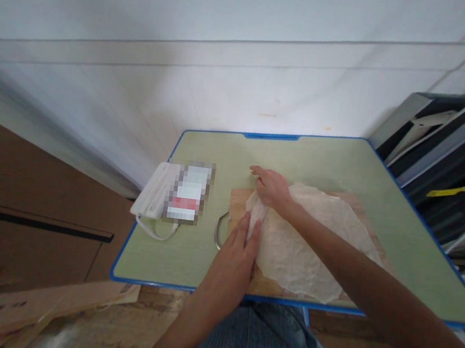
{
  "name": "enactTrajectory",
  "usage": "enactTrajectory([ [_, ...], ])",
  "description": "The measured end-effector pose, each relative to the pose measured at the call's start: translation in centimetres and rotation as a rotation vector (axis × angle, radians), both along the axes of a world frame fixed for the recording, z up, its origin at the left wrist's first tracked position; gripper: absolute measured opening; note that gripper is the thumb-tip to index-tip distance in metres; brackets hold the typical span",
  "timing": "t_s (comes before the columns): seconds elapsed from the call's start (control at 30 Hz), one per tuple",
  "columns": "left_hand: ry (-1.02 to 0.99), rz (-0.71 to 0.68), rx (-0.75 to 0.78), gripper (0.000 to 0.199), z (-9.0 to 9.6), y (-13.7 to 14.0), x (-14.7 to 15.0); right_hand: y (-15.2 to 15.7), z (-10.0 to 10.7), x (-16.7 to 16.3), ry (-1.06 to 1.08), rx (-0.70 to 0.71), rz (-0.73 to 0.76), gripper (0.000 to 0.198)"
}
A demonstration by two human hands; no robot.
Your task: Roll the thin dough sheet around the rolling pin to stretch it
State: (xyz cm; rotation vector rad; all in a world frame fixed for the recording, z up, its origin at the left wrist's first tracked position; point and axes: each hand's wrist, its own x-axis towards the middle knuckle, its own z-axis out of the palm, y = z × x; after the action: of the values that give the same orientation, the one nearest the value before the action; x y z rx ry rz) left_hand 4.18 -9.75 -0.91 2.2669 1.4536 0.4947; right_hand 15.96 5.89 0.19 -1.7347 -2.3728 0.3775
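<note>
A thin, pale, wrinkled sheet, which looks like a rolled-out dough sheet (313, 240), lies over a wooden cutting board (272, 285). Its left edge is folded over into a narrow strip. My left hand (237, 256) rests on the near part of this strip, its fingers stretched out and apart, with the strip showing between them. At the strip's far end, my right hand (273, 190) is closed over the edge, one finger pointing left. My right forearm crosses above the sheet. The undersides of the right fingers are hidden.
A metal handle (217, 231) sticks out from the board's left side. On the green, blue-edged table (214, 149) lie a white face mask (156, 193) and a pixelated phone-like object (190, 191). A wall stands behind; dark panels (443, 143) lean at the right.
</note>
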Motion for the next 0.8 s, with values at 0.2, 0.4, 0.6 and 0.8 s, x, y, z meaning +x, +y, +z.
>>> enactTrajectory([
  [0.2, -0.114, 0.070, -0.061, 0.063, 0.2, 0.8, -1.3, 1.6, 0.3, -3.3, 0.001, 0.004, 0.039, 0.035],
  [0.4, -0.109, 0.099, -0.081, 0.064, 0.3, 0.5, -0.7, 1.7, 0.1, -3.4, 0.032, 0.062, 0.064, 0.032],
  [0.6, -0.047, 0.054, -0.068, 0.066, 0.4, 0.1, 0.5, 0.9, -0.6, -0.7, 0.044, 0.073, 0.044, 0.033],
  [0.8, -0.106, 0.071, -0.068, 0.065, 0.5, 0.5, -0.4, 1.6, -0.2, -2.6, 0.011, 0.030, 0.053, 0.032],
])
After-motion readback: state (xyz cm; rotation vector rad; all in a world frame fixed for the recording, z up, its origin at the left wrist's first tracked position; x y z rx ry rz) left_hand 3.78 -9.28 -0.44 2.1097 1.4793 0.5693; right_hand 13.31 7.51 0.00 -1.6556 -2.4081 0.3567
